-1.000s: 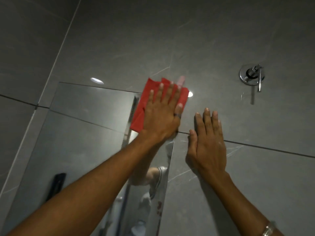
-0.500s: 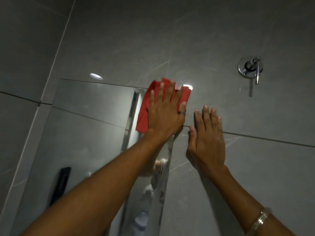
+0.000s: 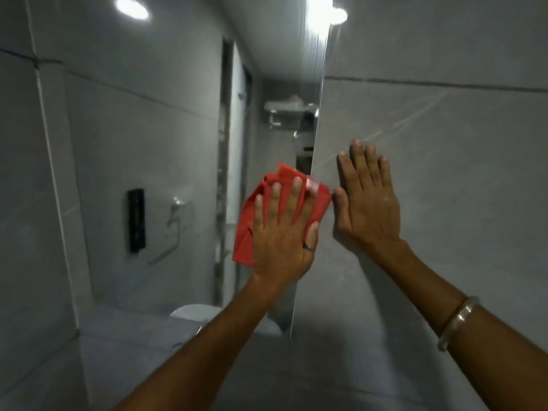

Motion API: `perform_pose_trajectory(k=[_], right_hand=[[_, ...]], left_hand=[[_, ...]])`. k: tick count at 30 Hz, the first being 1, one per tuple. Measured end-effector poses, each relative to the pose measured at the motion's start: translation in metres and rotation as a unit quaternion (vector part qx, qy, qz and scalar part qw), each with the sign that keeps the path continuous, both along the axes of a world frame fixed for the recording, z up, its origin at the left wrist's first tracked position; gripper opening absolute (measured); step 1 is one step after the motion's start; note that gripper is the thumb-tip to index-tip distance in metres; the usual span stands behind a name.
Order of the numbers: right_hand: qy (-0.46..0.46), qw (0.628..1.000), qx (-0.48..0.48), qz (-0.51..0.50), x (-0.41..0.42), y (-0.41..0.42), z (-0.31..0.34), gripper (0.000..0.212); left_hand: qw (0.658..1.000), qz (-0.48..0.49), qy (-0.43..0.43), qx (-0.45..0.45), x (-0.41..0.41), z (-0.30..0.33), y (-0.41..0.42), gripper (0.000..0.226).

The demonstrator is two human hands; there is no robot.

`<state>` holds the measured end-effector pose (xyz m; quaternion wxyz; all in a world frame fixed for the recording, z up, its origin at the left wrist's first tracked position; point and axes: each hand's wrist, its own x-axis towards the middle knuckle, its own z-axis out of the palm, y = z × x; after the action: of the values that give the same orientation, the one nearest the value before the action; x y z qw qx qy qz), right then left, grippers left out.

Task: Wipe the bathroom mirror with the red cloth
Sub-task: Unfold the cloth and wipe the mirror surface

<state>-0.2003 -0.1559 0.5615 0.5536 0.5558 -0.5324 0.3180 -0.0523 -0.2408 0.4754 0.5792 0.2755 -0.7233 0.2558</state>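
Pressing the red cloth [image 3: 252, 215] flat on the mirror [image 3: 148, 173] at its right edge, left hand [image 3: 281, 238] fingers spread and straight, ring on the thumb, right hand [image 3: 366, 203] flat and relaxed on the grey tile wall [image 3: 444, 143] just beside, holding nothing, bangle [image 3: 455, 324] on the right wrist.

Grey tiled wall [image 3: 444, 203] with a dark grout line [image 3: 430, 83].

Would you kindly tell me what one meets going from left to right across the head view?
Black rectangular wall unit reflected in the mirror → chrome ring holder → red cloth under the left hand → right hand flat on grey tile → clear bangle.
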Motion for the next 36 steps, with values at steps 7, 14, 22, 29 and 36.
perform_pose_trajectory(k=[7,14,22,29,36], right_hand=[[0.021,0.999,0.019,-0.021,-0.002,-0.003,-0.011,0.066],[0.002,0.998,0.06,-0.007,0.009,0.012,-0.006,0.068],[0.019,0.999,0.02,0.031,0.015,0.014,0.071,0.062],[-0.015,0.997,-0.017,0.071,0.031,0.002,0.157,0.062],[0.014,0.997,0.002,0.079,0.087,-0.03,0.182,0.065]], left_hand=[[0.994,-0.005,-0.056,0.091,0.016,-0.191,0.009,0.051],[0.99,-0.01,-0.085,0.113,0.027,-0.196,0.011,0.066],[1.0,0.005,-0.01,0.029,0.013,0.07,0.001,0.071],[0.997,0.019,-0.049,-0.051,0.044,0.282,-0.026,0.07],[0.987,0.045,-0.105,-0.113,0.109,0.284,-0.072,0.07]])
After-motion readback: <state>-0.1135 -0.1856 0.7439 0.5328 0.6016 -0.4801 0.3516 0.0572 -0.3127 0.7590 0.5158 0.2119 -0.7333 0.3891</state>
